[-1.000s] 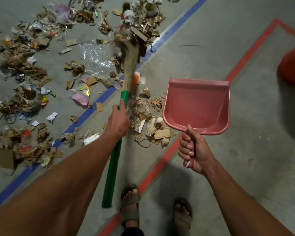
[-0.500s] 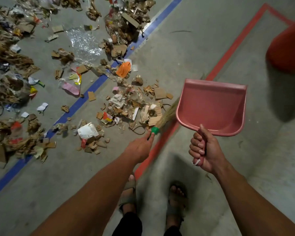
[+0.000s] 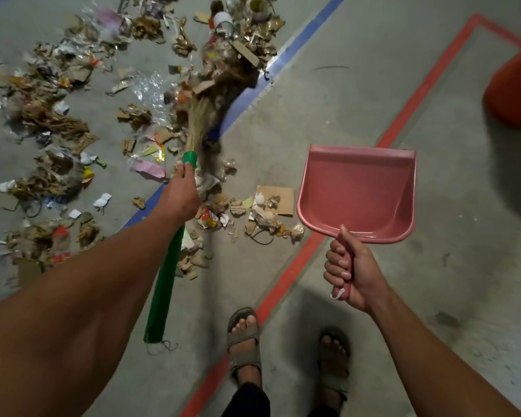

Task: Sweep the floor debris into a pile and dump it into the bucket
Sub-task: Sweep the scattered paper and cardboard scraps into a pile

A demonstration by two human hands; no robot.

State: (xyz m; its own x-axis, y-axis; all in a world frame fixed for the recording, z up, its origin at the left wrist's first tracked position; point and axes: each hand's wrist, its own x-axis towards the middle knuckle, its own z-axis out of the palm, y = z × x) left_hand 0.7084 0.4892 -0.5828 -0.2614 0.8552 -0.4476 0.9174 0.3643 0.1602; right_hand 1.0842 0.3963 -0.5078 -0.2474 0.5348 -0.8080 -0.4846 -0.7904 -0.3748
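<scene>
My left hand [image 3: 181, 194] grips the green handle of a straw broom [image 3: 163, 284]; its blurred bristles [image 3: 205, 112] reach out over the blue line into the debris. A pink dustpan [image 3: 358, 191] hangs empty above the floor, its handle held by my right hand [image 3: 351, 275]. Cardboard scraps, paper and plastic [image 3: 57, 130] lie scattered across the left and top of the floor. A smaller pile [image 3: 262, 212] sits between the broom and the dustpan. An orange bucket [image 3: 515, 85] shows at the right edge, partly cut off.
A blue floor line [image 3: 283, 58] and a red floor line [image 3: 418, 94] run diagonally across the grey concrete. My sandalled feet [image 3: 244, 335] stand at the bottom centre, beside the red line.
The broom swept debris toward me, bristles down by the dustpan half a second ago, and has now swung back out to the far debris. The dustpan stayed raised in my right hand.
</scene>
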